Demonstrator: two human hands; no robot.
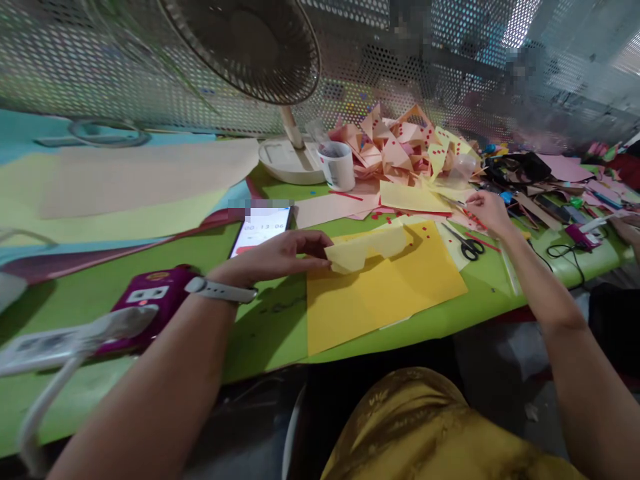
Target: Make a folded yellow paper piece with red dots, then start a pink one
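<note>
A: Entry one, left hand point(280, 257)?

B: Left forearm bare, extended forward from lower left, wrist straight, back of hand up. Fingers long and nearly flat, thumb tucked beneath, tips pinched together at the far end.

A: Entry two, right hand point(487, 210)?

B: Right arm bare, stretched far forward from lower right, elbow nearly straight. Hand palm down, fingers curled loosely inward, knuckles raised. Whether it grips anything cannot be told.

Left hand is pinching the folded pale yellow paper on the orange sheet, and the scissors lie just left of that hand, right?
Not quite. The head view shows the left hand pinching the folded pale yellow paper on the orange sheet, but the scissors lie to its right, near the right hand.
</note>
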